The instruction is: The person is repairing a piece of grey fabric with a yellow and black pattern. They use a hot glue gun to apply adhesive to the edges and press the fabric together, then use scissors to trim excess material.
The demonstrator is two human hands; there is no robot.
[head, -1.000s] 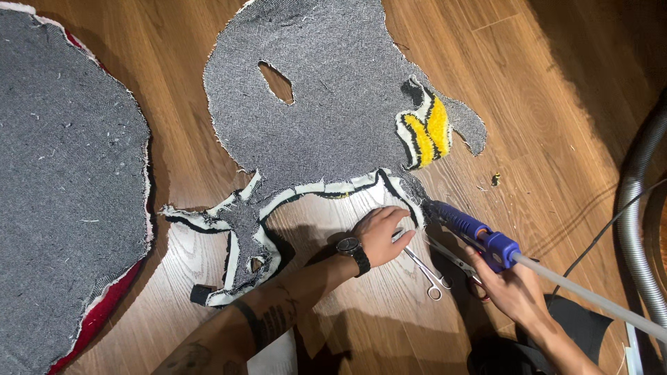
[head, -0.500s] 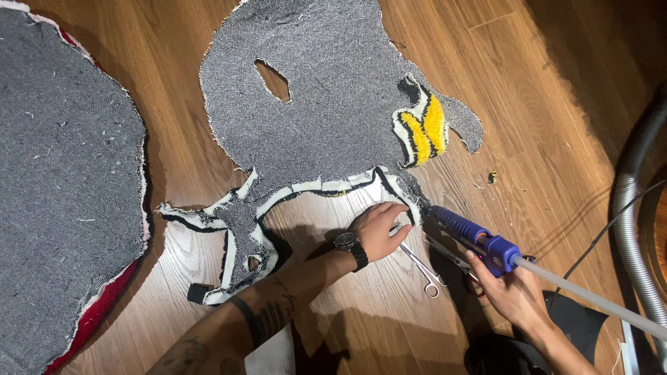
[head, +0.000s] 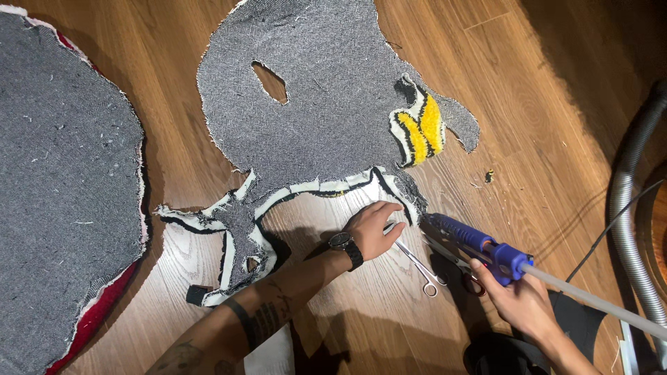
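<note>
Pressing fingertips still on the grey rug backing's (head: 326, 104) lower edge, the left hand (head: 372, 229) stays flat and empty; the right hand (head: 521, 302) keeps gripping the blue glue gun (head: 479, 246), nozzle unmoved.

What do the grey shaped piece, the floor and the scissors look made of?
Grey shaped piece: woven backing cloth, matte, with frayed edges; a folded flap shows yellow, white and black tufted pile, so probably a tufted rug lying face down. Floor: wood-look planks with a satin sheen, whether laminate or real wood is unclear. Scissors: shiny silver metal, by the left hand.
</note>
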